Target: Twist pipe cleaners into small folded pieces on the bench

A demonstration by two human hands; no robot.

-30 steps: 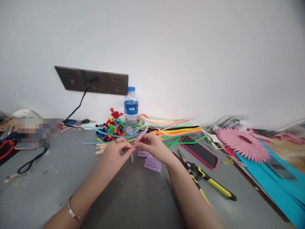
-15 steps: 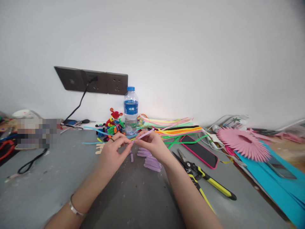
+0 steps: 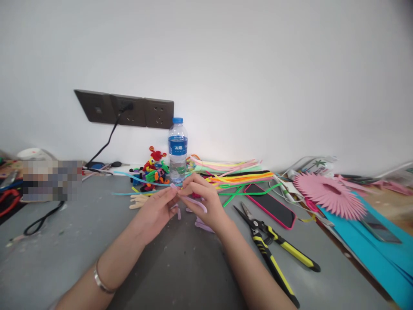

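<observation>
A light purple fuzzy strip (image 3: pixel 196 203) runs between my two hands, bent at its left end near my fingertips. My left hand (image 3: pixel 158 212) pinches that bent end between thumb and fingers. Fingers closed, my right hand (image 3: pixel 206 199) grips the strip just beside it, and the free part lies across the palm side. Below the hands, a short purple piece (image 3: pixel 179 213) lies on the grey table (image 3: pixel 180 267). More purple pieces (image 3: pixel 204 226) are on the table, partly hidden behind my right hand.
Behind my hands stand a water bottle (image 3: pixel 177 150) and colourful fuzzy figures (image 3: pixel 153 172). Bright fuzzy stems (image 3: pixel 241 176) lie to the right, near a phone (image 3: pixel 271 206) and yellow-black pliers (image 3: pixel 274 241). A pink paper fan (image 3: pixel 329 196) rests on blue sheets (image 3: pixel 358 245).
The strip's free part has swung from pointing up and right to sloping down and right. My left hand has turned and my right hand has lowered over the purple pieces.
</observation>
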